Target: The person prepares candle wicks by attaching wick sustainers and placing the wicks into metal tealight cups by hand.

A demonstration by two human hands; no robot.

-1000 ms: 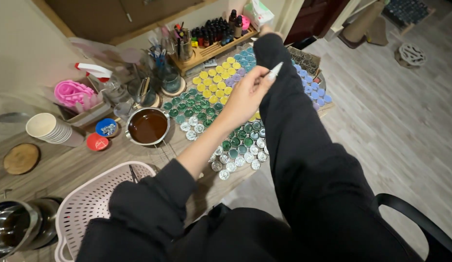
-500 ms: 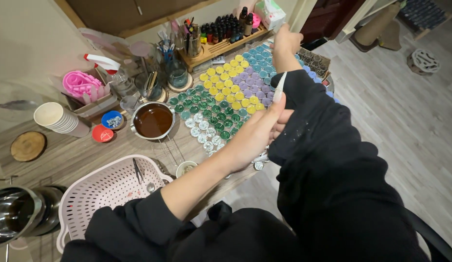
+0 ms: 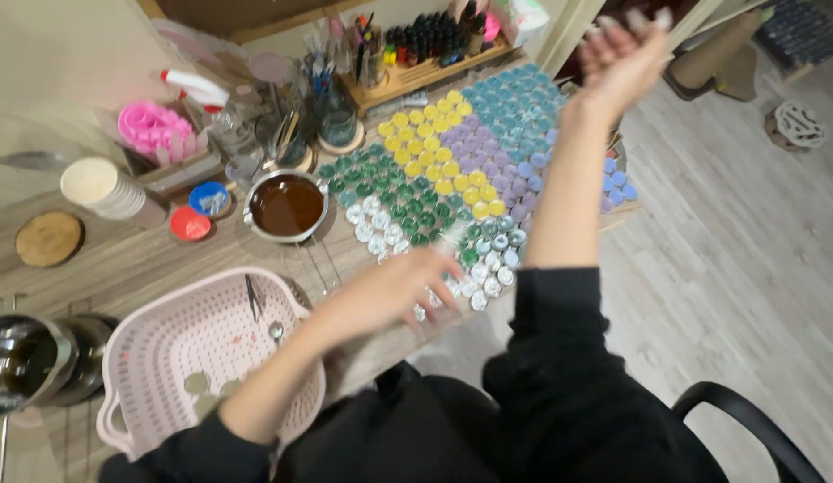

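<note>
Left hand (image 3: 394, 288) at frame centre, blurred, over silver cups (image 3: 488, 268) on the surface (image 3: 148, 264); grip cannot be told; right hand (image 3: 618, 55) upper right, fingers loosely curled, empty; pink basket (image 3: 179, 358) lower left.

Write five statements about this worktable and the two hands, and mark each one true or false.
1. The right hand is raised above the far edge of the table. True.
2. The round metal pot holds a dark brown liquid. True.
3. The pink basket stands on top of the coloured cups. False: it sits at the near left of the table, apart from the small coloured cups.
4. The left hand rests inside the metal pot. False: it is over the near edge of the table, beside the clear cups, blurred.
5. The stack of paper cups lies left of the pot. True.
</note>
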